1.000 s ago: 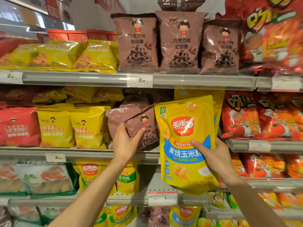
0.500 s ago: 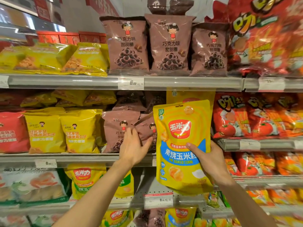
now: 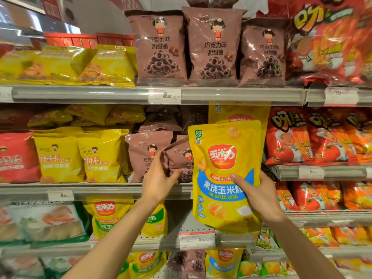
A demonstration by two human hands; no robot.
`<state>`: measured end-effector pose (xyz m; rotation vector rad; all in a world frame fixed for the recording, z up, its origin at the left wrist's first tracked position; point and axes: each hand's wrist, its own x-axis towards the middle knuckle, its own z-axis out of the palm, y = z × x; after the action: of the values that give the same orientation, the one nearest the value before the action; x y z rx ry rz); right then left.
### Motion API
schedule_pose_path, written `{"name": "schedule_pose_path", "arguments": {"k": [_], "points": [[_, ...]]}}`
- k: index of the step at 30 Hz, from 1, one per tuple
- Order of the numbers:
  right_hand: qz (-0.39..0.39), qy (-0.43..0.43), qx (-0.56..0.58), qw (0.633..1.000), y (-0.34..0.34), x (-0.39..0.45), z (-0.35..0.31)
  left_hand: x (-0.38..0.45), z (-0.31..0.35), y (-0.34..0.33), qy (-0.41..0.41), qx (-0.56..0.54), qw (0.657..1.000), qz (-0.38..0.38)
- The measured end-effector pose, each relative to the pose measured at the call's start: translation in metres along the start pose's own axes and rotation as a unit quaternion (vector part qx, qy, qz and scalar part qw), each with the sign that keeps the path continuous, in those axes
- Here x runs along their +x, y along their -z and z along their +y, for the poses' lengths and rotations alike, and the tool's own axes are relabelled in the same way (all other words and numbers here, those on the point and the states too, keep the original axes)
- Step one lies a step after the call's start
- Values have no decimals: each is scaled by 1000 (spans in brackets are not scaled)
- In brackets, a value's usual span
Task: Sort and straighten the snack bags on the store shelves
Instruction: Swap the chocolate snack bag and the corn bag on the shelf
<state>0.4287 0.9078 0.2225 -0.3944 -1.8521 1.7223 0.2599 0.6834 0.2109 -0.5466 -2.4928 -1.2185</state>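
My right hand (image 3: 255, 195) grips a tall yellow baked-corn bag (image 3: 225, 162) by its right edge, thumb across the front, holding it up before the middle shelf (image 3: 100, 188). More yellow bags of the same kind stand right behind it. My left hand (image 3: 159, 178) holds the left edge of a small brown chocolate-ring bag (image 3: 179, 156) that stands on the middle shelf, partly hidden behind the yellow bag. Another brown bag (image 3: 145, 150) stands just left of it.
Three big brown chocolate-ring bags (image 3: 213, 45) stand on the top shelf (image 3: 241, 94). Yellow snack bags (image 3: 80, 156) fill the middle shelf to the left, red tomato-snack bags (image 3: 302, 137) the right bay. Lower shelves hold more yellow corn bags (image 3: 106, 216) and green-white bags (image 3: 40, 222).
My left hand has set the tilted brown bag down upright on the middle shelf beside the other brown bag. The yellow bag in my right hand stays in front of the shelf.
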Motion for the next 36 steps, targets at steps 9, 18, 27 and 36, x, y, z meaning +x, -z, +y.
{"name": "schedule_pose_path", "arguments": {"k": [9, 18, 27, 36], "points": [[-26, 4, 2, 1000, 4, -6, 6, -47, 7, -9, 25, -175, 981, -83], [-39, -20, 5, 999, 9, -18, 23, -73, 34, -18, 49, -296, 931, -208], [-105, -104, -60, 987, 2, -63, 91, -152, -16, -20, 125, -289, 928, -200], [-178, -197, -38, 963, -33, -108, 169, -216, -83, -32, 230, -246, 918, -207]]}}
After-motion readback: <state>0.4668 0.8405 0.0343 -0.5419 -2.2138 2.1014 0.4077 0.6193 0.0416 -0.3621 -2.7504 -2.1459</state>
